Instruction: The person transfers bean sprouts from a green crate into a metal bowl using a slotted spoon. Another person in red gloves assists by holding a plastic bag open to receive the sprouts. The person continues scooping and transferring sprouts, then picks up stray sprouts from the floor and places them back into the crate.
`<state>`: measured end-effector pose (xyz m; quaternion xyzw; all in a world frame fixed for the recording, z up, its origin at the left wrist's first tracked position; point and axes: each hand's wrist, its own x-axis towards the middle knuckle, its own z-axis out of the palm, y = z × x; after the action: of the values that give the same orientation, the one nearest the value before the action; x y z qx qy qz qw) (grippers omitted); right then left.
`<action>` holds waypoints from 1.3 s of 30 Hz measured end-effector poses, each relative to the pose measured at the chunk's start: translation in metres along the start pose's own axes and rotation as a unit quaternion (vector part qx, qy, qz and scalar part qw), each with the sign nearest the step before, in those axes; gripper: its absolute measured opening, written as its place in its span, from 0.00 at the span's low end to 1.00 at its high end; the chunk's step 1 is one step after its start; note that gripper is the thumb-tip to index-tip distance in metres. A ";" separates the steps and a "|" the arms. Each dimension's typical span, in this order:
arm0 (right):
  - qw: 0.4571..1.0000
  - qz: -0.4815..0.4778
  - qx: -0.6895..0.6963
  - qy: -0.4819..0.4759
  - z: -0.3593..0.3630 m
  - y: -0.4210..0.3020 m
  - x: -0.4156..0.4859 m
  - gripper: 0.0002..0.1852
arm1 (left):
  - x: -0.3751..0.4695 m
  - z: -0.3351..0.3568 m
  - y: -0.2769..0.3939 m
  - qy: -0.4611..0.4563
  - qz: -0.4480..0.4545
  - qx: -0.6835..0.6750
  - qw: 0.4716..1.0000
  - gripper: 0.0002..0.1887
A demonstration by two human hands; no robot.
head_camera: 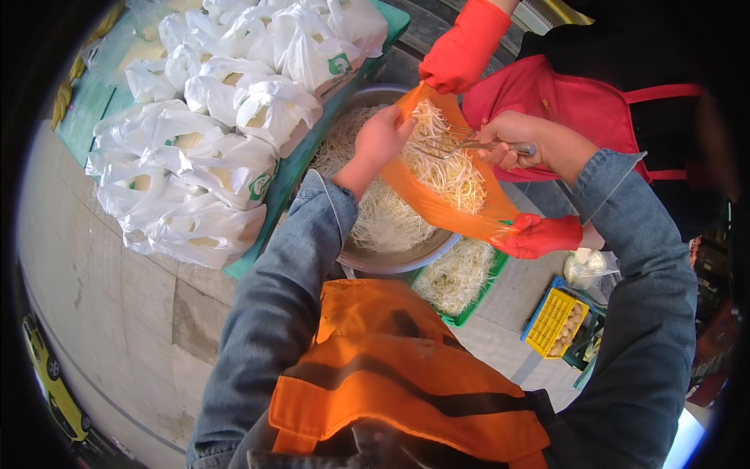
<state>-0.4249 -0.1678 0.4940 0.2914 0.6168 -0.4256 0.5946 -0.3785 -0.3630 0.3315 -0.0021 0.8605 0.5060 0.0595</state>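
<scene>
With its fingers closed on the rim, my left hand (381, 138) grips the upper left edge of an orange plastic bag (425, 205). Bean sprouts (463, 176) lie in the bag's wide mouth. My right hand (512, 140) is closed around the handle of a metal fork-like tool (448, 143), its tines among the sprouts. A co-worker's red-gloved hands (466, 47) (542, 236) hold the bag at its top and at its lower right corner. Under the bag stands a large metal basin (398, 264) with more sprouts in water.
White plastic bags (193, 170) with contents crowd a green table (263, 234) at the left. A green crate (498, 269) of sprouts stands below the basin. Further right are a yellow crate (548, 316) and a clear bag (586, 267) of pale produce. The co-worker in a red apron (586, 105) stands opposite.
</scene>
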 end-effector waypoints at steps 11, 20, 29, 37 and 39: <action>0.983 -0.058 0.158 0.071 0.007 0.075 0.037 0.05 | -0.006 0.014 -0.006 -0.008 0.017 -0.009 1.000 0.15; 0.957 -0.188 0.223 0.006 0.085 0.228 -0.097 0.25 | -0.019 0.000 -0.047 0.046 0.105 -0.089 0.989 0.19; 0.972 0.040 0.207 0.104 0.111 0.409 0.237 0.06 | -0.114 0.050 -0.211 -0.014 -0.180 -0.047 0.982 0.20; 0.936 0.025 0.308 0.168 0.002 0.422 0.480 0.10 | -0.088 0.090 -0.309 0.086 -0.179 0.055 0.978 0.27; 0.960 -0.045 0.169 0.221 0.000 0.396 0.484 0.12 | -0.063 0.095 -0.330 0.100 -0.186 0.091 0.973 0.29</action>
<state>-0.1417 -0.0531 -0.0517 0.4459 0.6643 -0.4752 0.3660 -0.2858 -0.4449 0.0057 -0.2071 0.8890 0.4031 0.0658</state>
